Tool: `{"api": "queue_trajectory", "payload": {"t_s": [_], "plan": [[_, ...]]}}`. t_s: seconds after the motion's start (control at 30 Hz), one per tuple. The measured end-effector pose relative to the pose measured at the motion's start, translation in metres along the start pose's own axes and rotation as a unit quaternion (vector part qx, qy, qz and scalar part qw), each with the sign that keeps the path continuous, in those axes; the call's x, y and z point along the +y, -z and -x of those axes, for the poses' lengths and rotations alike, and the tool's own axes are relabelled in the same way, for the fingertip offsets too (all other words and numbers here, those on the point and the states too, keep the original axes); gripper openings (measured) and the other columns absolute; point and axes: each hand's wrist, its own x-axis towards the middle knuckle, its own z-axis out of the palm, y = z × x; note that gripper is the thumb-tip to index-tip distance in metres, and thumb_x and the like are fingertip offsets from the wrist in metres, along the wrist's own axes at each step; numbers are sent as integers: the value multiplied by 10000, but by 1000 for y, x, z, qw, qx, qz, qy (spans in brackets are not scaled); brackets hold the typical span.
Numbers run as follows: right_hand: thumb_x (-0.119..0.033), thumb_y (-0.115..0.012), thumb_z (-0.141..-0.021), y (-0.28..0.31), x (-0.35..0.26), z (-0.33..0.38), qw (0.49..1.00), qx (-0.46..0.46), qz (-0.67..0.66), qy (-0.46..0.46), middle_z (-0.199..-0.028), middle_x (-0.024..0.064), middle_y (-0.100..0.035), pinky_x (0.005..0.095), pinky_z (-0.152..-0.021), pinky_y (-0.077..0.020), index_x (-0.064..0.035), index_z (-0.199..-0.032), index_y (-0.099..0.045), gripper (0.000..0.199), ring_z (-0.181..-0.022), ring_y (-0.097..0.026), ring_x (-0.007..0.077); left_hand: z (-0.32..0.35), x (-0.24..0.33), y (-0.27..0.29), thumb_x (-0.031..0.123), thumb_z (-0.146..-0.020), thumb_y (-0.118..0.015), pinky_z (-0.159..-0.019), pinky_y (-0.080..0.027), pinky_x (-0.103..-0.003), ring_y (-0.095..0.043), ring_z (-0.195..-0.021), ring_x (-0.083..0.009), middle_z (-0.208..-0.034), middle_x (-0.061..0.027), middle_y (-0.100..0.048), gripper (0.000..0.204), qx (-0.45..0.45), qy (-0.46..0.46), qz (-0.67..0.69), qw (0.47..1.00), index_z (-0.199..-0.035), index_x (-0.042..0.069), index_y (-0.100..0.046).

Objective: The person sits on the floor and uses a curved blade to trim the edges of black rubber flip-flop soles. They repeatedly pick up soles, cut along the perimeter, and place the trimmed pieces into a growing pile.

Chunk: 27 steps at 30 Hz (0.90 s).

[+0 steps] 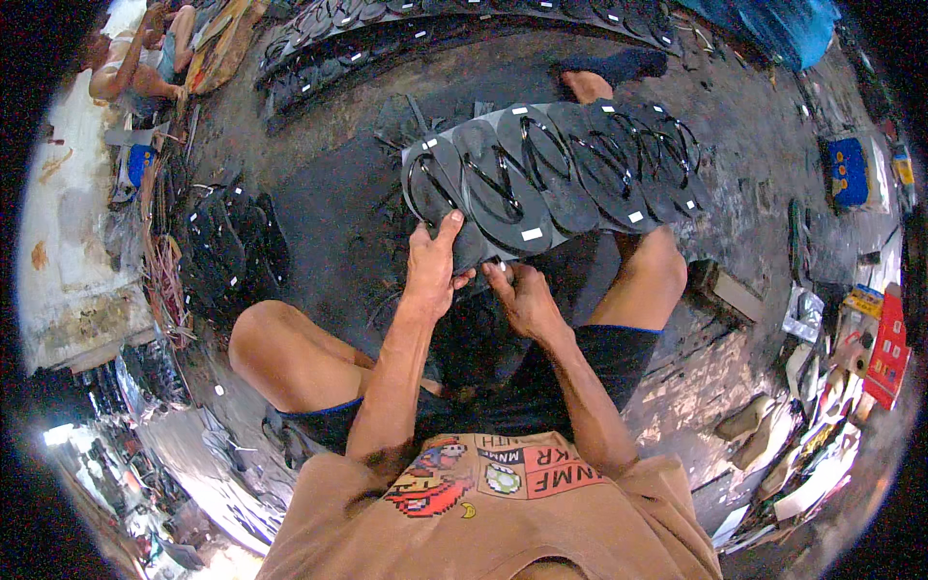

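A row of black flip-flops (527,179) with shiny straps and small white labels lies side by side on a dark grey sheet (495,259) across my lap. My left hand (432,253) grips the near left corner, thumb on top of the leftmost flip-flop's end and fingers curled beneath. Close to it, my right hand (530,302) is closed at the near edge of the sheet. A small pale spot shows by its fingertips, but what the fingers hold is hidden. My bare knees frame the row, which overlaps the right leg.
Piled black flip-flops (232,237) lie on the floor at the left. Another long row of flip-flops (464,17) curves along the far side. Dark scraps surround the sheet. A wooden block (727,292) sits beyond my right knee. Another person (145,58) sits at the far left.
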Motion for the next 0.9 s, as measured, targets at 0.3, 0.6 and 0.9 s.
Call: {"api": "queue_trajectory", "payload": {"t_s": [0.3, 0.6, 0.9], "plan": [[-182, -674, -942, -54, 52, -63, 965, 184, 120, 145, -1187, 251, -700, 505, -944, -511, 7, -1192, -669, 313, -1102, -649, 447, -6, -7, 6, 357, -991, -696, -352, -363, -248, -527, -481, -122, -714, -14, -609, 280, -64, 11, 119, 991, -908, 104, -609], [-354, -708, -938, -63, 106, -111, 902, 288, 53, 316, -1195, 121, -738, 514, -965, -538, -122, -1256, -718, 394, -1067, -677, 424, -5, -4, -3, 368, -985, -699, -366, -384, -278, -528, -493, -136, -719, -6, -604, 287, -23, 12, 100, 995, -915, 106, -605], [-375, -677, -973, -28, 77, -119, 919, 279, 70, 268, -1093, 138, -739, 493, -918, -533, -86, -1205, -723, 373, -965, -676, 382, 0, -1, -4, 417, -969, -704, -418, -420, -283, -563, -591, -134, -814, -15, -619, 346, -29, 16, 55, 998, -999, 95, -581]]}}
